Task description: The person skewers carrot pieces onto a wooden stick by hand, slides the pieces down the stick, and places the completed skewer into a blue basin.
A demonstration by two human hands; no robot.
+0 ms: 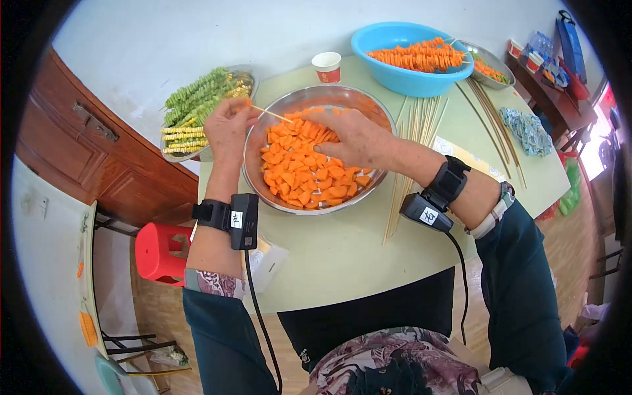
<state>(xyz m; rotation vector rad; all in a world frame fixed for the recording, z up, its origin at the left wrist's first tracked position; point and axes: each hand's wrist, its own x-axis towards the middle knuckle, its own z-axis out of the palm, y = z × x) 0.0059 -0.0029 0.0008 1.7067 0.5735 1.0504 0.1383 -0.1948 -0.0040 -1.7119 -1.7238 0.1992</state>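
- Pale green desk (329, 263): steel bowl (253, 168) holding cut carrot (299, 168)
- Left hand (229, 128) pinches skewer (271, 113) at bowl's edge
- Right hand (352, 135), apart from left, touches carrot; cannot tell whether gripping

Orange carrot pieces (306, 168) and a pale tan stick (270, 113) stand out against a silver bowl (374, 105) and a light green table (349, 263), with a bright blue basin (395, 79) and a white-and-red cup (326, 64). Green and yellow skewers (204, 99) offset a brown door (99, 161) and a red stool (155, 253). Dark teal sleeves (220, 342) and black straps (212, 214) set off a mauve-and-white patterned top (428, 355).
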